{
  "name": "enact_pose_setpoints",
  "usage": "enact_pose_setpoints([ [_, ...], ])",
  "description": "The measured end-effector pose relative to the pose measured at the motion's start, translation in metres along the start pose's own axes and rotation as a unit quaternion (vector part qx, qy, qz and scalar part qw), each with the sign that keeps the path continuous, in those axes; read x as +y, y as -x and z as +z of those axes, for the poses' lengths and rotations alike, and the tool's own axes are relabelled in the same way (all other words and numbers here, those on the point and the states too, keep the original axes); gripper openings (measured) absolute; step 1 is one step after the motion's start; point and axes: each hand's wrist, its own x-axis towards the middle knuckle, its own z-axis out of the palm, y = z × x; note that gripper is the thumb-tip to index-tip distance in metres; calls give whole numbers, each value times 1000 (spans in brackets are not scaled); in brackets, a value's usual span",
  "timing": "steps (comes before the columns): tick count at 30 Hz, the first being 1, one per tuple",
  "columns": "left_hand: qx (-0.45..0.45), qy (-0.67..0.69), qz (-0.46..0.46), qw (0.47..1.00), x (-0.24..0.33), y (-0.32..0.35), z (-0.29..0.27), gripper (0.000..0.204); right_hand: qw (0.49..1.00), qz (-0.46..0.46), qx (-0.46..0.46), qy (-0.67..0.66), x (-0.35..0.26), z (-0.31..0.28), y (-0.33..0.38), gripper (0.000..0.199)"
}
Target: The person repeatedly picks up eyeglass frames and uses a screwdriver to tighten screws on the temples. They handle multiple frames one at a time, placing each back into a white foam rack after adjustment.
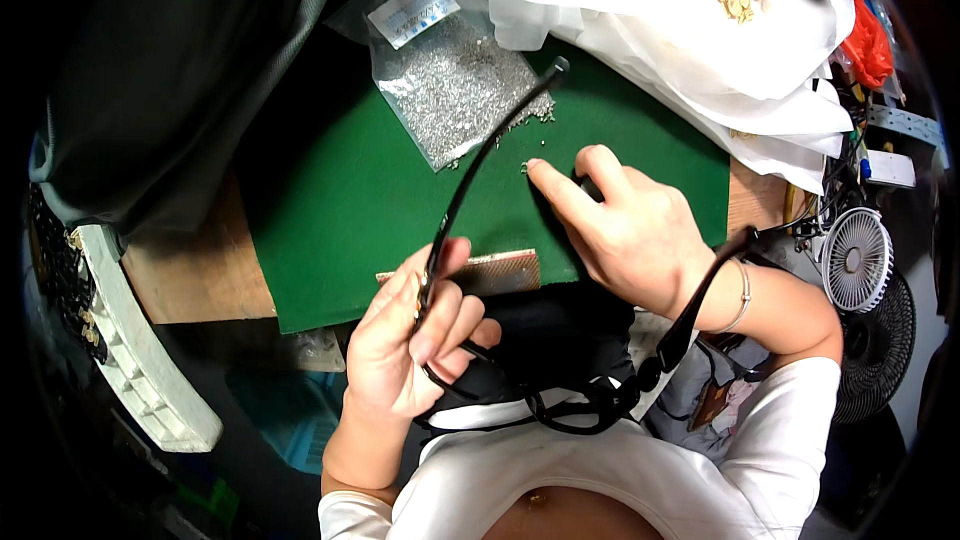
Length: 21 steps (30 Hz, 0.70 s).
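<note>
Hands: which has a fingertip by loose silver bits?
Right hand, fingertip beside silver bits on the green mat; the left hand curls by the mat's near edge.

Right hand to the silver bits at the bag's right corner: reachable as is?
Probably yes: the right hand is just below the silver bits in view, with mostly bare green mat between. The black curved rod runs close by; its depth is unclear.
</note>
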Motion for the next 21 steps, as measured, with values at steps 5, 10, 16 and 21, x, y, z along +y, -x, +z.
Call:
enact_pose_setpoints([
  [5, -31, 69, -13, 997, -4, 7, -8, 38, 982, 21, -70, -177, -7, -15, -7, 34],
  [10, -68, 116, -58, 989, -8, 5, -13, 39, 576, 239, -369, -689, -27, -55, -18, 24],
  [16, -48, 94, -54, 993, -8, 7, -7, 38, 572, 217, -367, -701, -32, -46, -22, 25],
  [21, 3, 111, -68, 991, -10, 6, -4, 36, 563, 232, -337, -718, -34, -46, -16, 25],
])
